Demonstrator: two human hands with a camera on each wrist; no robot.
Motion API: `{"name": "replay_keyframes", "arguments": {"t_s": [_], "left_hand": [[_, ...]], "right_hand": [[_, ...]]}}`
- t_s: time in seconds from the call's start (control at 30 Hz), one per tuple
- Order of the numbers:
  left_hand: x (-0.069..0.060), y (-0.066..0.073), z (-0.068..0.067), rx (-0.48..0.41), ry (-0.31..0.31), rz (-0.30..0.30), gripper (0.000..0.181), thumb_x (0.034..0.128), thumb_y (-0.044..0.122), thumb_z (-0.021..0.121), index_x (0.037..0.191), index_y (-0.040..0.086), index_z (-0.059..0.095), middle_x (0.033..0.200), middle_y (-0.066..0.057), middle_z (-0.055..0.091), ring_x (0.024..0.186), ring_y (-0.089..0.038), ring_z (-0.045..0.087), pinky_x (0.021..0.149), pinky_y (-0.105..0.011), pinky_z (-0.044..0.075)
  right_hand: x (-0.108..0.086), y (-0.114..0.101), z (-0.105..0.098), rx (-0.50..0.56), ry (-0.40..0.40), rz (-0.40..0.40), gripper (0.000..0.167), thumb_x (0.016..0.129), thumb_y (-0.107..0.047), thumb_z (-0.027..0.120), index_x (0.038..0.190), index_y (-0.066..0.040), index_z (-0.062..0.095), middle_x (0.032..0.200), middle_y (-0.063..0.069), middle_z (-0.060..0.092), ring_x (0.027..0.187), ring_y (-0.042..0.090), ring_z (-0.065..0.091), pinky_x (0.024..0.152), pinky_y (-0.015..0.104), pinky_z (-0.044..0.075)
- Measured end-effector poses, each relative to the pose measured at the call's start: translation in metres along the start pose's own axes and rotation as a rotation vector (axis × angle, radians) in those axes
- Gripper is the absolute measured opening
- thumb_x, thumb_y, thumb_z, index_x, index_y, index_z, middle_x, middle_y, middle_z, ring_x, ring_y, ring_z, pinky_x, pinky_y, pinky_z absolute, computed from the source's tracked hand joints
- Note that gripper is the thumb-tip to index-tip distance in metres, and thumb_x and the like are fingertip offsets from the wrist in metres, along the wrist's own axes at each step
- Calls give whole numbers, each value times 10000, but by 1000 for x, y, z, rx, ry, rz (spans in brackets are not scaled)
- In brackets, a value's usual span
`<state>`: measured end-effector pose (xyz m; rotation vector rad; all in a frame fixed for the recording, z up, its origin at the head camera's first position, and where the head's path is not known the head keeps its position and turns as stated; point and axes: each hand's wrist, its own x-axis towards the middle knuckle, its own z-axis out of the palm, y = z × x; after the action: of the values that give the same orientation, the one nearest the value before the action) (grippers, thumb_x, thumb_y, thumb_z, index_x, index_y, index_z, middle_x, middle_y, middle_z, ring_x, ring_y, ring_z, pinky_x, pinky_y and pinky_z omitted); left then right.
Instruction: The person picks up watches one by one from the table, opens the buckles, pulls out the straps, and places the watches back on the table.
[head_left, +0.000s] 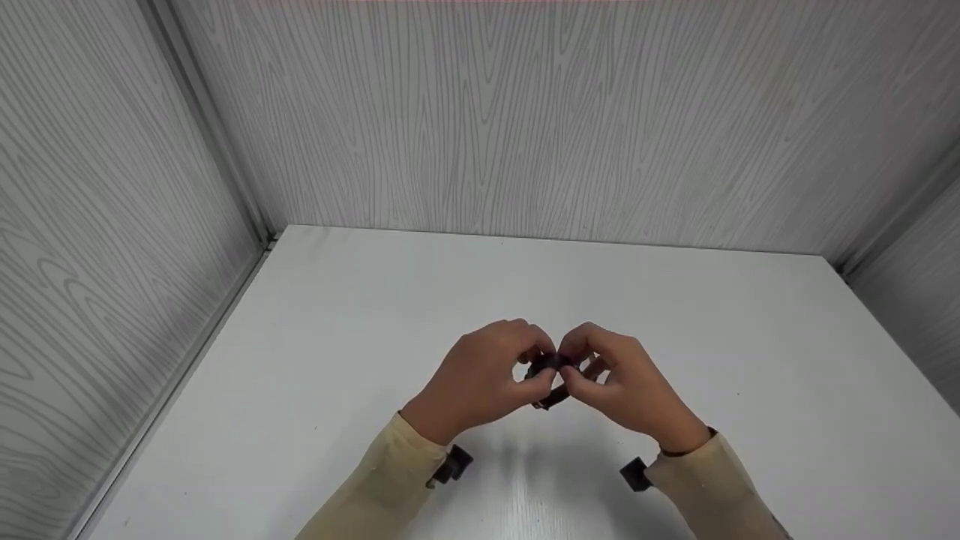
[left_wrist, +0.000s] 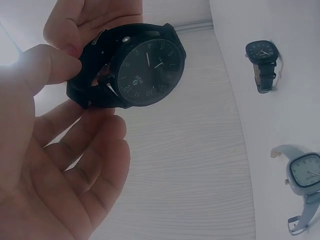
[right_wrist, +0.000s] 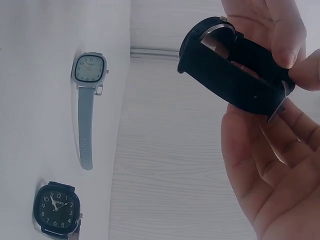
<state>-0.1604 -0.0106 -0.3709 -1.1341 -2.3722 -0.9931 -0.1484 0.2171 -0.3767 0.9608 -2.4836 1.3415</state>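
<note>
A round-dialled black wristwatch [head_left: 541, 364] is held up above the white table between both hands. My left hand [head_left: 487, 367] pinches its black strap between thumb and forefinger. In the left wrist view the dark dial [left_wrist: 150, 72] with pale numerals faces that camera, and the strap loops behind it. My right hand [head_left: 622, 379] pinches the strap from the other side, close to a metal buckle [right_wrist: 278, 107] in the right wrist view. Whether the strap is fastened is hidden by the fingers.
Other watches lie on a white surface: a black square one [left_wrist: 262, 51] and a pale one [left_wrist: 306, 172] in the left wrist view, a pale one [right_wrist: 89, 69] and a black one [right_wrist: 57, 207] in the right. Wood-grain panels [head_left: 480, 120] enclose the white table [head_left: 420, 277].
</note>
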Motion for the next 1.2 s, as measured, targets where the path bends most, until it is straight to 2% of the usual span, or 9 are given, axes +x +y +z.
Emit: {"name": "replay_keyframes", "arguments": {"t_s": [0.2, 0.4, 0.67, 0.83, 0.97, 1.2], "left_hand": [[-1, 0, -1, -43, -24, -25, 125, 922, 201, 708, 1041, 169, 727, 902, 79, 651, 835, -78, 572, 734, -236, 495], [-2, -2, -2, -93, -63, -59, 139, 911, 191, 686, 1046, 197, 721, 902, 101, 620, 843, -80, 559, 727, -240, 482], [-3, -3, -1, -83, -53, -76, 124, 953, 225, 699, 1058, 166, 727, 910, 78, 652, 842, -80, 580, 738, -252, 500], [-2, -3, 1, -60, -75, -94, 141, 983, 261, 685, 1073, 166, 736, 944, 93, 678, 852, -75, 599, 754, -243, 508], [-1, -4, 3, -57, -97, -104, 136, 988, 273, 681, 1062, 174, 736, 950, 109, 686, 853, -66, 606, 761, -235, 510], [-1, -3, 3, -74, -104, -101, 120, 988, 267, 685, 1055, 178, 730, 951, 115, 687, 848, -42, 596, 766, -229, 511]], "right_hand": [[-1, 2, 1, -2, -5, -9, 273, 943, 31, 654, 1032, -226, 629, 897, -71, 670, 786, 143, 636, 624, 314, 563], [-1, 4, 1, 40, -16, -33, 224, 946, 38, 654, 1010, -176, 636, 887, -42, 668, 758, 148, 619, 559, 301, 531], [0, 4, 0, 25, -23, 21, 169, 977, -58, 685, 1098, -175, 669, 963, -33, 720, 809, 147, 683, 675, 311, 567], [0, 4, 0, 14, -12, 56, 116, 1005, -148, 692, 1099, -212, 710, 980, -76, 732, 831, 143, 692, 695, 309, 562], [0, 5, 0, 8, -6, 65, 108, 1002, -152, 699, 1068, -235, 719, 974, -91, 732, 815, 141, 689, 688, 310, 558], [0, 7, 0, 11, -7, 54, 97, 1001, -127, 692, 1057, -203, 714, 979, -73, 730, 807, 143, 685, 684, 307, 554]]}}
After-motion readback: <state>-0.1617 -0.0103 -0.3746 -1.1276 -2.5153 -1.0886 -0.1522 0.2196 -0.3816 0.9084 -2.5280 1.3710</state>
